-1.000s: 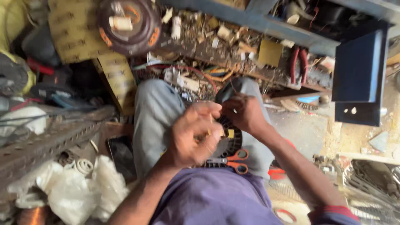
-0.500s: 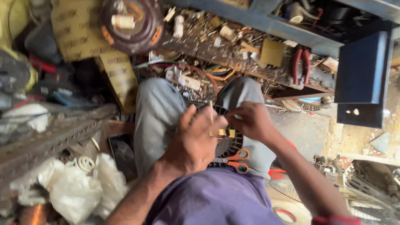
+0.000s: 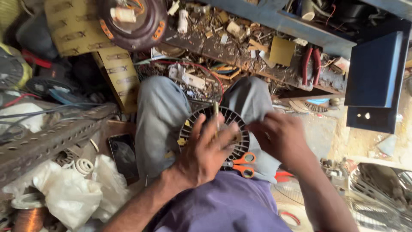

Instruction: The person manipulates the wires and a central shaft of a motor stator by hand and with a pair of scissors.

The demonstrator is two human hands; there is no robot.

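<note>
Frame centre: left hand [image 3: 206, 157] now pinches a thin strip [image 3: 216, 114] over the round motor core [image 3: 214, 133] | right hand [image 3: 281, 139] has shifted right, grip closed on core's edge | scissors [image 3: 240, 164] in lap.

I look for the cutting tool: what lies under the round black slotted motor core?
Orange-handled scissors lie under the round black slotted motor core, on the grey-trousered lap. Their blades are hidden by the core and left hand.
</note>
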